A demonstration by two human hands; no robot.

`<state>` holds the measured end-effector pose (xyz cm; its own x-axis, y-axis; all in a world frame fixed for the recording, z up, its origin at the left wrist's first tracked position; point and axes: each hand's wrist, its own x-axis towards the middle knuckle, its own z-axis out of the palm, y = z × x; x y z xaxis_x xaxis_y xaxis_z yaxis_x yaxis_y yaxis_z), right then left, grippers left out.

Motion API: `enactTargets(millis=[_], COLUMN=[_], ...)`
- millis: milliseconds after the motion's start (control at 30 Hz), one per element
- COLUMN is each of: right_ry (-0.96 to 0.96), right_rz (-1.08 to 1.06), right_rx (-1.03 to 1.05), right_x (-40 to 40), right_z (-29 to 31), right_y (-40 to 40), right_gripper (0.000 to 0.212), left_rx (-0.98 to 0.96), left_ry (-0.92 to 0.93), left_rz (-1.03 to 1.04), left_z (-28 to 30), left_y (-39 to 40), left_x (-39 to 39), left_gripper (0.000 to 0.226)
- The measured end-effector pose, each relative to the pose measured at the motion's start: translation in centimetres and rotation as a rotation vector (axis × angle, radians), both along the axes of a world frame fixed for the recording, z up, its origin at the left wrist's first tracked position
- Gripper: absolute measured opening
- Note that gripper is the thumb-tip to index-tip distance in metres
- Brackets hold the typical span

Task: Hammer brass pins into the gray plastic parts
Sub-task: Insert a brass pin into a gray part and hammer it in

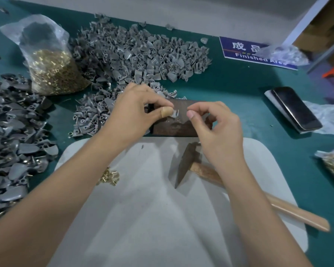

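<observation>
At the far left of the green bench [239, 87] we see a heap of gray parts with pins fitted [10, 143], then a clear bag of brass pins [52, 74] standing beside the big pile of bare gray plastic parts [139, 53]. A small cluster of loose brass pins [109, 176] lies on the white sheet [143, 209] near us. Our left hand [135, 112] pinches one gray plastic part [175, 113] between its bandaged thumb and forefinger, holding it over the dark metal block [181, 126]. Just beside it our right hand [218, 130] has thumb and forefinger pressed together — whether a pin sits between those fingers we cannot tell. The hammer [210, 174] lies under the right wrist, and further right rest a phone [295, 108] and the blue "Finished Area" sign [245, 53].
</observation>
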<state>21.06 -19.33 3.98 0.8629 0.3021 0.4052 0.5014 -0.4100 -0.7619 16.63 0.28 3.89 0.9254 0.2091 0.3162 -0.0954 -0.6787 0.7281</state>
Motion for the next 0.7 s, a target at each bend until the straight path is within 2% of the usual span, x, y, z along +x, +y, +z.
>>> enactTargets(millis=[200, 567, 700], right_ry=[-0.125, -0.084, -0.054], right_rz=[-0.075, -0.033, -0.013], right_rx=[-0.200, -0.141, -0.189], right_x=[-0.4, 0.0, 0.2], right_z=[-0.1, -0.7, -0.3], right_y=[0.4, 1.6, 1.5], right_gripper=[0.006, 0.007, 0.009], left_rx=[0.034, 0.024, 0.006], left_ry=[-0.002, -0.019, -0.028], left_rz=[0.000, 0.084, 0.108], left_z=[-0.3, -0.7, -0.9], left_y=[-0.6, -1.8, -1.8], left_x=[-0.9, -1.2, -1.2], left_gripper=[0.016, 0.012, 0.012])
